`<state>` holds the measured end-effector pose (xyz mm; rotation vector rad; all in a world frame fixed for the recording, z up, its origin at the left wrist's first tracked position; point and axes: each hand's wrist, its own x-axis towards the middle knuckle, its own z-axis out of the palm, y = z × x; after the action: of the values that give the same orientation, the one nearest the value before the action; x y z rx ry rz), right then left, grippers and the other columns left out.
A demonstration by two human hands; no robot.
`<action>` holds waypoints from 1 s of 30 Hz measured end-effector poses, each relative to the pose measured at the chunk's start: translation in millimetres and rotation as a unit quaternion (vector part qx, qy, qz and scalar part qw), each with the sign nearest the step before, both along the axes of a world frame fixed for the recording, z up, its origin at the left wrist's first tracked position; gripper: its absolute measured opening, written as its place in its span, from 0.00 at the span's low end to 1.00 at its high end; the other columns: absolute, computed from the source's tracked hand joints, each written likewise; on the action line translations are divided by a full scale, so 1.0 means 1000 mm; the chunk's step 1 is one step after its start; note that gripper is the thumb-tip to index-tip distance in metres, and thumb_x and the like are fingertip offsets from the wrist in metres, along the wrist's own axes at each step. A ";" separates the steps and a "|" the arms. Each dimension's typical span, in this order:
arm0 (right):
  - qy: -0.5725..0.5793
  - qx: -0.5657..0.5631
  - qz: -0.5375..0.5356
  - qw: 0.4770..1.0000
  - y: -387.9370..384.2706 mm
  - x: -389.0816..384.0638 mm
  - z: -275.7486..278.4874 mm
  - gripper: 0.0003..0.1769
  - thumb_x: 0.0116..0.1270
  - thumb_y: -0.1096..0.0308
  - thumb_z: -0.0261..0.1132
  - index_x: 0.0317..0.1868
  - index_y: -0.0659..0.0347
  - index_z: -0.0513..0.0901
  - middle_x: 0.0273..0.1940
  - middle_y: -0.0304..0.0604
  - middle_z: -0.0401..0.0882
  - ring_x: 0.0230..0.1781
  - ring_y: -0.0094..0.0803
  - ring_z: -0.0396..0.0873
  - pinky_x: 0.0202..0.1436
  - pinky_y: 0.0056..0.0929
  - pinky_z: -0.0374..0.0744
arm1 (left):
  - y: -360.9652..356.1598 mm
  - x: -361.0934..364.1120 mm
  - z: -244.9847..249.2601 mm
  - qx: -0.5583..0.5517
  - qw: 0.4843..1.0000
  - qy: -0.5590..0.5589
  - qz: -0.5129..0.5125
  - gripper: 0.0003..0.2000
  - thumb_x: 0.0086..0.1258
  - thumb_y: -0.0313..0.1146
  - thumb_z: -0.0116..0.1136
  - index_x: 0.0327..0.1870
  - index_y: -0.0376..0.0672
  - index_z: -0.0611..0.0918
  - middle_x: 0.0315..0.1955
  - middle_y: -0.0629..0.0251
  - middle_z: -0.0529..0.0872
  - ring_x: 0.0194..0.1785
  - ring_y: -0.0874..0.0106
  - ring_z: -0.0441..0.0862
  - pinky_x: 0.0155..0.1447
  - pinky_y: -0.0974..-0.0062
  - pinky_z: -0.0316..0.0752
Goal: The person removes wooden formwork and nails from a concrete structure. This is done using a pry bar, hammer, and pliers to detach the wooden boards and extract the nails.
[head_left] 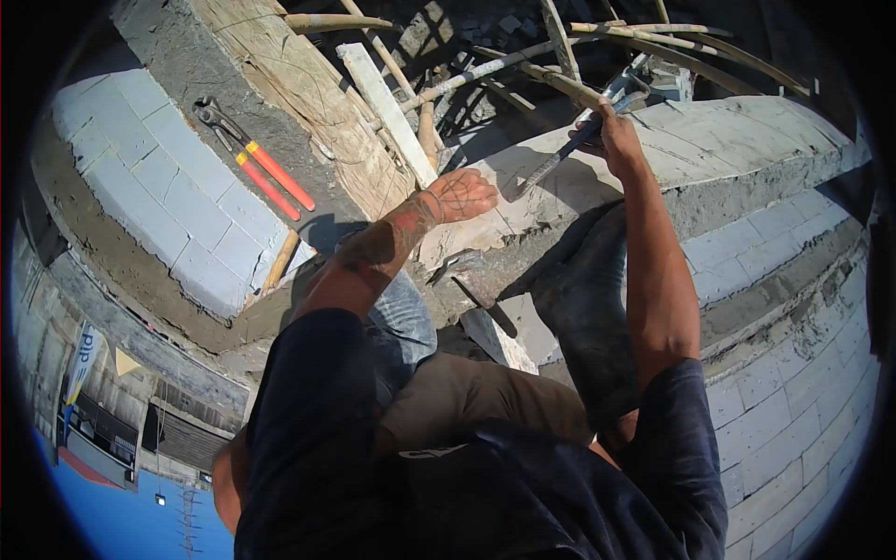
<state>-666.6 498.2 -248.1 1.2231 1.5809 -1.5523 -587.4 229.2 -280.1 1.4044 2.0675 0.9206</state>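
Note:
My right hand [618, 142] is closed around a long tool that looks like a hammer [558, 159]. Its dark shaft slopes down to the left, and its broader end lies close to the fingertips of my left hand [467, 194]. That left hand is curled low over a pale board [569, 187] on top of the wall. Thin dark lines cross the hand and wrist; whatever its fingers pinch is hidden. Below it, a dark, narrow flat tool [485, 306] lies by my legs. Bolt cutters [252, 159] with red and yellow handles rest on the concrete to the left.
A rough timber beam [289, 89] and a pale upright plank [387, 112] stand beyond my left hand. Bamboo poles [495, 65] cross over a rubble-filled gap ahead. Grey block walls [159, 177] lie to both sides, with a drop on the left towards buildings.

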 end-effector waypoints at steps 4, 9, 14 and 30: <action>-0.012 -0.001 0.008 1.000 0.000 -0.003 0.009 0.20 0.67 0.53 0.50 0.35 0.65 0.68 0.29 0.52 0.77 0.29 0.40 0.81 0.34 0.37 0.83 | -0.001 -0.005 0.008 -0.039 0.998 0.009 -0.045 0.03 0.51 0.26 0.51 0.27 0.43 0.75 0.28 0.67 0.78 0.36 0.70 0.78 0.42 0.75 0.72; -0.023 0.005 0.001 1.000 -0.002 -0.001 0.009 0.18 0.67 0.55 0.50 0.34 0.66 0.69 0.30 0.52 0.77 0.29 0.41 0.81 0.34 0.39 0.82 | 0.001 0.000 0.006 -0.016 1.000 0.011 -0.011 0.02 0.51 0.27 0.52 0.25 0.44 0.73 0.26 0.69 0.76 0.35 0.71 0.77 0.41 0.75 0.72; -0.062 -0.005 0.002 0.998 -0.018 0.012 -0.003 0.20 0.67 0.55 0.49 0.42 0.68 0.67 0.36 0.53 0.76 0.34 0.44 0.80 0.38 0.43 0.82 | -0.001 -0.004 0.006 -0.020 0.999 0.003 -0.041 0.03 0.50 0.28 0.53 0.26 0.45 0.72 0.26 0.70 0.76 0.35 0.71 0.77 0.41 0.75 0.72; -0.263 0.061 -0.003 0.963 -0.030 0.032 -0.086 0.19 0.69 0.57 0.42 0.41 0.67 0.67 0.26 0.55 0.77 0.22 0.46 0.79 0.26 0.50 0.79 | -0.004 0.005 0.004 -0.018 1.000 0.001 0.004 0.02 0.49 0.28 0.52 0.24 0.44 0.73 0.22 0.68 0.76 0.32 0.70 0.78 0.38 0.74 0.73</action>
<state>-634.4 467.9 -333.7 1.5513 1.3271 -1.0201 -582.4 225.1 -276.6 1.3790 2.0824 0.8809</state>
